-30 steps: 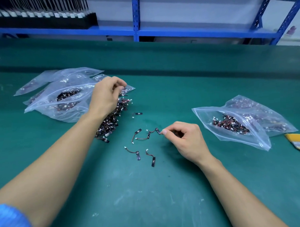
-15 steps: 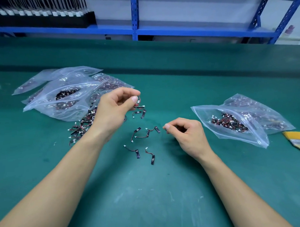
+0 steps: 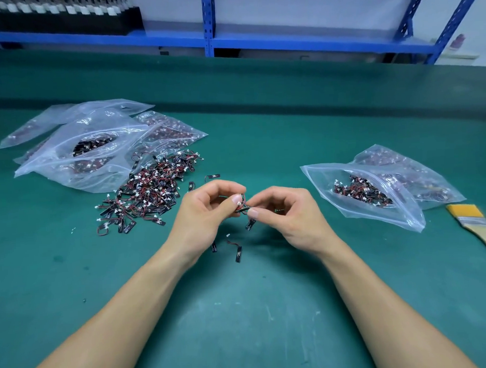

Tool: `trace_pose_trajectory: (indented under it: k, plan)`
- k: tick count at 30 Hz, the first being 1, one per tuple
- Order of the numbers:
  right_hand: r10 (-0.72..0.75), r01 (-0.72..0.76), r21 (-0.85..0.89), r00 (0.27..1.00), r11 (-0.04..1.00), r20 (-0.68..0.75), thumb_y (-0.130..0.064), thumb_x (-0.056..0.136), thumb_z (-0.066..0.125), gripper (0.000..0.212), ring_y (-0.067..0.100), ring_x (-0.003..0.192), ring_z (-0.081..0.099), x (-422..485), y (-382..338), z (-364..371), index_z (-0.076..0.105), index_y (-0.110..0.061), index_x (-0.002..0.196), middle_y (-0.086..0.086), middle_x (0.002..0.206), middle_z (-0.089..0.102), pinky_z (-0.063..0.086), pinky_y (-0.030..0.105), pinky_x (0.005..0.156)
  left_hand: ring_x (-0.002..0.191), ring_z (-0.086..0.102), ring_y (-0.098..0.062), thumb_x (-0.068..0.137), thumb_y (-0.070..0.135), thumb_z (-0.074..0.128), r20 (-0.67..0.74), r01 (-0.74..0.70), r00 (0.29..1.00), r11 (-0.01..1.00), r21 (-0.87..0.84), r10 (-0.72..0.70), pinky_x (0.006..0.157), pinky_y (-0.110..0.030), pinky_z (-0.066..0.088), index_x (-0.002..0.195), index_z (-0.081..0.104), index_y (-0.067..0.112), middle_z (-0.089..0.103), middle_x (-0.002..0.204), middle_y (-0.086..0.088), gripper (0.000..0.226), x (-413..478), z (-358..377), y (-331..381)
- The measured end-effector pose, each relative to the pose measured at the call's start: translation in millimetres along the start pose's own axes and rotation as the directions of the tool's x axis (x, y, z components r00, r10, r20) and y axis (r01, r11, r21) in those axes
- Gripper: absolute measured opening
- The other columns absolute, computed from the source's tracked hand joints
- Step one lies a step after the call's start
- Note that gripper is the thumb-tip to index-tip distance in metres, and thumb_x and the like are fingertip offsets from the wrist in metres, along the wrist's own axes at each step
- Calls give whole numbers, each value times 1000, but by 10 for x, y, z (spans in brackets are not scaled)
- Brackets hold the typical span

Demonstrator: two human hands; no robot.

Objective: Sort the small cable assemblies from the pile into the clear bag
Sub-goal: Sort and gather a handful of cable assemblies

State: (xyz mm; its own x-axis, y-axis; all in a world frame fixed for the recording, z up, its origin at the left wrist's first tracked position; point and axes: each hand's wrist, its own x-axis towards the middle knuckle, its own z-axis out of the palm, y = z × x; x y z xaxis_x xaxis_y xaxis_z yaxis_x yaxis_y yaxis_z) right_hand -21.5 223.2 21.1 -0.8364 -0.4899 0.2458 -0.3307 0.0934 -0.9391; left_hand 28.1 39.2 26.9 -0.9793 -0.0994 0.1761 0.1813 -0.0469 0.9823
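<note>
Centrally, left hand point(image 3: 207, 218) and right hand point(image 3: 290, 218) hold tangled cable assemblies point(image 3: 243, 206), fingers point(image 3: 233, 202) clamped on them, seemingly to separate them. Pile point(image 3: 154, 192) lies middle left; clear bag point(image 3: 375, 206) gapes at right, ready for filling.

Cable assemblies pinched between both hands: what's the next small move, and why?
Probably let the left hand release, and have the right hand carry the cable assemblies rightward to the clear bag. Both hands pinch them now, the bag lies on the right with its mouth apparently open and assemblies already inside, and the pile sits left.
</note>
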Motion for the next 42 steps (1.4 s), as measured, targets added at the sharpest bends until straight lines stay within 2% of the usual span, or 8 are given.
trace_pose_trajectory:
  k: [2,6,9,16,22,30,36,42]
  plan:
    - [-18,18,-4,1000,1000,12,-16,85,78,3,27,70,63,-4,-9,-8,77,-17,88,4,83,76,50,40,68,76,65,-8,91,6,65,6,-15,1000,999,38,15,77,-21,53,90,74,26,71,83,8,21,-34,18,-23]
    - [-9,10,-15,998,1000,60,-11,86,76,9,13,65,60,-5,-29,-21,76,-20,84,-2,76,74,48,27,63,76,65,-8,88,13,67,-3,-22,1000,999,47,22,77,-20,52,90,73,26,72,83,8,14,-60,55,-34]
    - [33,-31,-16,996,999,81,-7,86,76,14,8,57,53,0,-42,-60,74,-19,81,-8,68,68,44,19,56,74,65,-7,92,6,65,-13,-30,999,998,57,31,75,-18,51,91,72,26,71,82,10,21,-65,66,-44]
    - [109,-109,-6,990,994,88,1,85,75,20,10,47,47,8,-77,-261,70,-15,74,-4,59,61,41,19,47,78,65,-8,92,5,64,-69,-47,996,998,51,51,75,-21,54,91,72,26,70,81,13,22,-75,76,-48]
    - [130,-131,-2,987,991,91,5,84,75,17,8,46,49,6,-111,-385,70,-9,75,-2,59,62,42,17,46,80,66,-9,93,6,64,-41,-47,998,997,69,50,73,-20,52,93,70,22,74,86,6,17,-97,111,-48]
    - [210,-195,-83,946,977,248,-6,82,80,12,13,50,48,-33,-78,-544,77,-17,78,-3,58,62,44,21,48,75,62,-8,84,22,63,-4,-52,998,966,254,55,71,-26,47,86,72,26,74,84,9,10,-143,116,-56]
    - [282,-277,-60,920,959,270,-13,76,81,11,18,54,54,-39,-55,-567,78,-18,85,18,72,71,48,23,52,80,67,-18,85,20,62,20,-50,999,968,248,46,77,-33,51,89,71,22,75,84,4,9,-153,115,-58]
    - [316,-295,-114,904,949,287,-18,74,82,13,21,53,55,-41,-41,-608,76,-17,86,15,71,71,50,28,52,77,66,-17,84,20,62,10,-64,998,961,268,64,74,-42,52,87,71,22,74,82,5,9,-161,119,-34]
